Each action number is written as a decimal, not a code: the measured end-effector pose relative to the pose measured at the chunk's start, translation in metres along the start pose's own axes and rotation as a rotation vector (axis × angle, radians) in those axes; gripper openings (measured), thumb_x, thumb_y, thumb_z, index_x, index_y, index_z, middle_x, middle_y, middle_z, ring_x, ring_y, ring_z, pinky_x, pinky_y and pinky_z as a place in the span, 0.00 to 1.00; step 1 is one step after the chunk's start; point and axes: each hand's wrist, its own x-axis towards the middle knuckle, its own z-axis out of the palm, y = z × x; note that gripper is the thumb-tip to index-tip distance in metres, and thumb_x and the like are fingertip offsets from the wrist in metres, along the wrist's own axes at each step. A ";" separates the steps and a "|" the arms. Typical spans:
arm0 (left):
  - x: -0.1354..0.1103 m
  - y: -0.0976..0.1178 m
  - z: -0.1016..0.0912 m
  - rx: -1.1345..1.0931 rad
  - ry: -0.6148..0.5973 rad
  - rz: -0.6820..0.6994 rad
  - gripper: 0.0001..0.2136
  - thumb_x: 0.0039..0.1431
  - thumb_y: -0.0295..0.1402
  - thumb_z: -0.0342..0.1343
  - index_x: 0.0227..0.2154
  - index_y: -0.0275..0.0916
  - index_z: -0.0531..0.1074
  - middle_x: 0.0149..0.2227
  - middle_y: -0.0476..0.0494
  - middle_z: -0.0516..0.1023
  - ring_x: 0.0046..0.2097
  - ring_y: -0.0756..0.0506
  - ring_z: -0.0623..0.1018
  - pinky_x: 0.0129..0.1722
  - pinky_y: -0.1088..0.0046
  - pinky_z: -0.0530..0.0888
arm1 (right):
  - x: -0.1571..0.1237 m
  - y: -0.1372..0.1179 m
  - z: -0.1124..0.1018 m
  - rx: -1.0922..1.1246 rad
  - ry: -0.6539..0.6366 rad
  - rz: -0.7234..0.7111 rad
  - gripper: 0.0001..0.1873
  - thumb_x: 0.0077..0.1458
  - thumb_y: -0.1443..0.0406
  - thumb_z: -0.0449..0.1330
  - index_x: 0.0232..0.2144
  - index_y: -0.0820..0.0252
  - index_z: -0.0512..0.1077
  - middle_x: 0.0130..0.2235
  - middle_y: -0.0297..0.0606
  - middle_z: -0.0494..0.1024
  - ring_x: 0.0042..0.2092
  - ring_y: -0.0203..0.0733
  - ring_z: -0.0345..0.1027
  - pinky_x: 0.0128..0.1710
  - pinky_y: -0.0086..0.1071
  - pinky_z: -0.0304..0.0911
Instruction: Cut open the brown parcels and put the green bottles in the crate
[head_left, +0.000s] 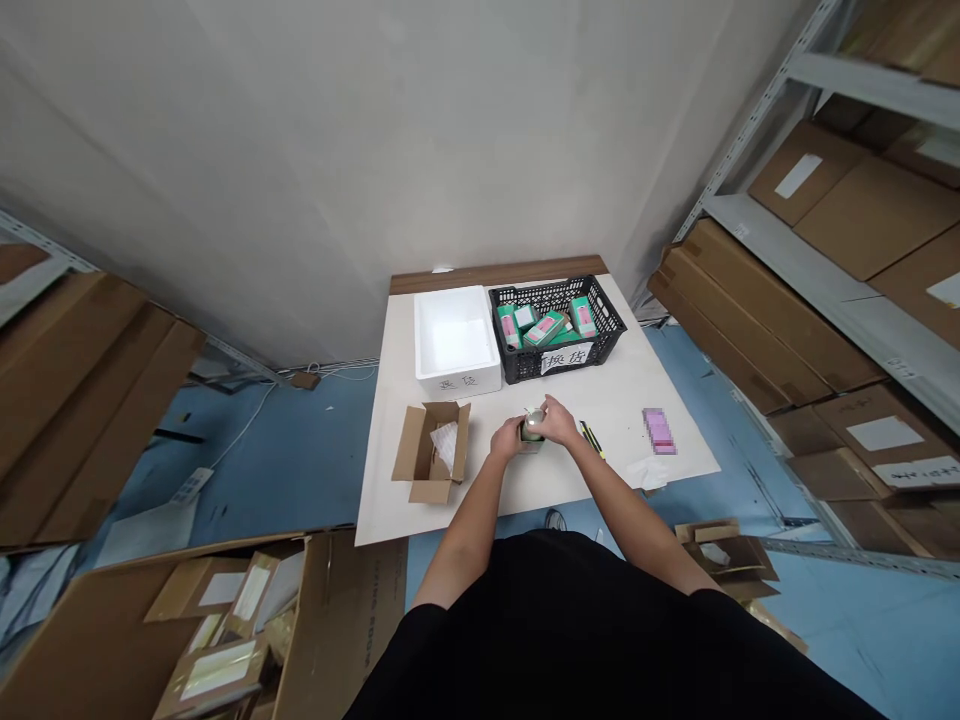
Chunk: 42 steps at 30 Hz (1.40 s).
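My left hand (508, 439) is wrapped round the side of a small green-and-pink box (531, 447) at the middle of the table. From the open top of that box sticks a shiny, rounded, silvery-green item (534, 417), whose kind I cannot make out. My right hand (556, 420) grips the item from the right with bent fingers. The box's lower part is partly covered by my hands. To the left stands an open cardboard box (405, 440) with bubble wrap (445, 443) inside. A black-and-yellow cutter (592, 440) lies just right of my right hand.
Behind my hands are a white foam box (459, 380) and a black crate (512, 370) holding several green-and-pink boxes (546, 328). A blurred purple item (659, 431) lies on the table's right. A large carton (300, 620) stands lower left; shelving (847, 275) rises at right.
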 end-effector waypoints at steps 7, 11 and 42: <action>-0.009 0.016 -0.011 0.039 0.006 -0.027 0.57 0.37 0.37 0.81 0.72 0.44 0.61 0.76 0.24 0.56 0.72 0.23 0.65 0.64 0.52 0.70 | 0.014 -0.060 -0.113 0.194 0.086 -0.239 0.20 0.42 0.53 0.70 0.31 0.53 0.66 0.29 0.27 0.72 0.31 0.40 0.65 0.31 0.32 0.59; -0.022 0.023 -0.051 -0.084 0.118 0.005 0.58 0.40 0.32 0.78 0.75 0.44 0.56 0.75 0.27 0.60 0.73 0.26 0.64 0.68 0.49 0.68 | 0.018 -0.075 -0.136 0.229 0.124 -0.283 0.21 0.41 0.52 0.70 0.29 0.53 0.65 0.28 0.27 0.71 0.30 0.38 0.62 0.31 0.31 0.56; -0.030 0.166 -0.166 -0.980 0.271 0.368 0.57 0.49 0.45 0.78 0.77 0.44 0.50 0.58 0.34 0.80 0.56 0.37 0.81 0.59 0.56 0.77 | -0.025 -0.059 -0.090 0.980 -0.250 -0.400 0.71 0.45 0.56 0.79 0.79 0.44 0.41 0.54 0.42 0.82 0.52 0.53 0.78 0.55 0.49 0.75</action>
